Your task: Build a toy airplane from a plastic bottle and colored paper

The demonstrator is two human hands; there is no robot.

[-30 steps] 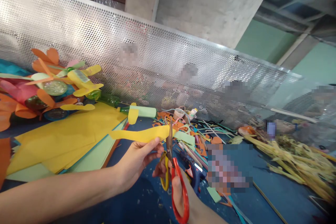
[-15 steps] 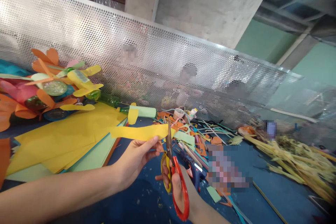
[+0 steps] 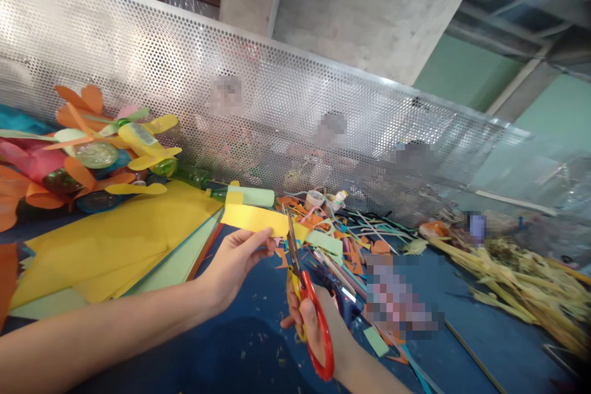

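Observation:
My left hand (image 3: 237, 258) pinches a yellow paper strip (image 3: 253, 220) along its lower edge, between thumb and fingers. My right hand (image 3: 318, 314) is wrapped round scissors (image 3: 295, 252) with one red and one yellow handle loop. Their blades point up and lie across the strip's right end, looking nearly closed. A bit of yellow paper shows just right of the blades; whether it is joined to the strip I cannot tell. Under and behind the strip stands a green bottle (image 3: 258, 197) wrapped in pale green paper, lying on its side.
Yellow paper sheets (image 3: 138, 234) lie over pale green ones at left. Behind them are piled paper-petal flowers on bottles (image 3: 96, 154). Coloured scraps (image 3: 323, 221) spread to the right, with corn husks (image 3: 530, 283) farther right. A perforated metal panel (image 3: 277, 104) stands behind the blue table (image 3: 221, 351).
The strip's left end has shifted right, and the strip looks shorter. My left hand has moved slightly left and up. The scissors' tips have tilted a little left and lower.

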